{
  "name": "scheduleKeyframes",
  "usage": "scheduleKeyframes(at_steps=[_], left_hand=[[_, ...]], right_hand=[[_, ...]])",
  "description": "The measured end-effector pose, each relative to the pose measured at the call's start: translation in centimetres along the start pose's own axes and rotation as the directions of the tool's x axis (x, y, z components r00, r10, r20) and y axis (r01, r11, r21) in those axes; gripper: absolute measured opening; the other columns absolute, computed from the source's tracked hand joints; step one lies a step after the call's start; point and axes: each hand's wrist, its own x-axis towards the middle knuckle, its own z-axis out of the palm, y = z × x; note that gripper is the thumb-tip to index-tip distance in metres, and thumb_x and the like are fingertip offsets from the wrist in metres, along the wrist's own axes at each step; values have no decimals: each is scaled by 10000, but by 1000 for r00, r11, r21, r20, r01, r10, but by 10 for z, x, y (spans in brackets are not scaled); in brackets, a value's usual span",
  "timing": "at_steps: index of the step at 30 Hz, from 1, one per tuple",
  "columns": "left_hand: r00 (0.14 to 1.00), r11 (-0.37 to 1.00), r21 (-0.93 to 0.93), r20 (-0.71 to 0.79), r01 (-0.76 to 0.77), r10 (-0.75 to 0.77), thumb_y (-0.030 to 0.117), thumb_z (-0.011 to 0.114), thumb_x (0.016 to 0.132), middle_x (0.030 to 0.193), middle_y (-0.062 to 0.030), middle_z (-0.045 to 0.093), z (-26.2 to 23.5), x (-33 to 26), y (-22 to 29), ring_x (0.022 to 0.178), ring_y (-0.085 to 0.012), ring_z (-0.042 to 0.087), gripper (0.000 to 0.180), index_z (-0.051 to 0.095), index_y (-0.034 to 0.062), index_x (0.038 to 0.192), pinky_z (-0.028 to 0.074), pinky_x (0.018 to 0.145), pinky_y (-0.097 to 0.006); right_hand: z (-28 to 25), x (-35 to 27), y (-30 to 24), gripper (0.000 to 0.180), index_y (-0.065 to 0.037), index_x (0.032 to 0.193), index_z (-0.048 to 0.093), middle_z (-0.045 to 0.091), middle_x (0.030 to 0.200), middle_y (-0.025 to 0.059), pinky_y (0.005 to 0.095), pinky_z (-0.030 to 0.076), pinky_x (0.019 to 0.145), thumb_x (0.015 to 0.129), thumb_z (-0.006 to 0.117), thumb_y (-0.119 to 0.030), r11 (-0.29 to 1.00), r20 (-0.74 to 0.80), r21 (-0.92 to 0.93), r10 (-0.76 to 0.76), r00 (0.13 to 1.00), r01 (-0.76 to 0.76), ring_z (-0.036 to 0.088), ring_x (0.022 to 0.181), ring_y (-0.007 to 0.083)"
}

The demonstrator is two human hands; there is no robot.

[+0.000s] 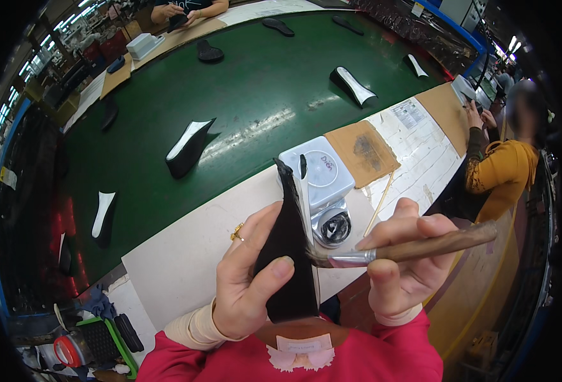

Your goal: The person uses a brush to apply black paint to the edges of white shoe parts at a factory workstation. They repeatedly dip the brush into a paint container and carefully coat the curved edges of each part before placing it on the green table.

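A black wedge-shaped shoe sole [287,254] stands upright in my left hand [246,283], its thumb pressed on the black side and its fingers behind. Its pale top face turns to the right, and the narrow tip points up. My right hand [395,283] pinches a paintbrush [414,249] with a wooden handle and silver ferrule. The brush lies nearly level, bristles against the sole's right edge. Just beyond the hands is a small round dish [335,230] with glossy black contents, in front of a translucent white plastic box [325,181].
A green conveyor belt [255,108] carries several wedge soles [188,149] and flat dark soles [211,52]. White board [179,254], stained cardboard [362,151] and a thin stick [383,200] line the near edge. One co-worker [507,172] is at right, another [195,9] across the belt. A green basket [106,344] stands lower left.
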Motion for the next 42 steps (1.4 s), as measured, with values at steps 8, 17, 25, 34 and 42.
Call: scheduleKeyframes(at_steps=[8,17,25,34,42], left_hand=[[1000,1000,30,-19,3,-2,136,532,845,1294,-209,418,0,1,3,1182,-262,414,518,392,-105,1282,283,1006,-344],[997,995,80,-42,-55,58,154,519,856,1288,-202,428,2,6,3,1174,-256,415,521,385,-98,1292,279,1003,-342],[995,993,102,-74,-52,60,154,513,861,1288,-185,442,3,8,5,1184,-246,410,518,382,-96,1295,270,1009,-342],[993,1000,20,-112,-24,26,109,506,864,1280,-155,463,-1,15,3,1155,-203,446,506,369,-83,1312,302,994,-303],[904,822,-462,-90,333,-417,169,472,903,1073,-91,593,-40,23,-33,922,-169,601,370,461,-26,1218,482,825,-294]], right_hand=[[-2,-4,-2,577,-51,1146,384,649,749,129,347,279,781,681,721,5,1000,6,11,15,1000,-15,550,652,117],[-5,-6,-5,615,-67,1177,356,647,737,87,350,257,738,689,723,-6,997,79,-59,-37,996,42,561,617,112],[-5,-8,-12,614,-121,1195,348,640,751,53,361,268,741,721,731,-54,988,129,-149,-18,991,37,565,615,109],[-11,-21,-15,601,-115,1195,374,631,731,31,369,276,760,716,735,-67,991,187,-133,29,982,-4,551,623,106],[-33,-50,35,436,39,1191,391,600,833,83,227,406,706,807,598,40,897,-191,-15,430,882,-441,513,743,100]])
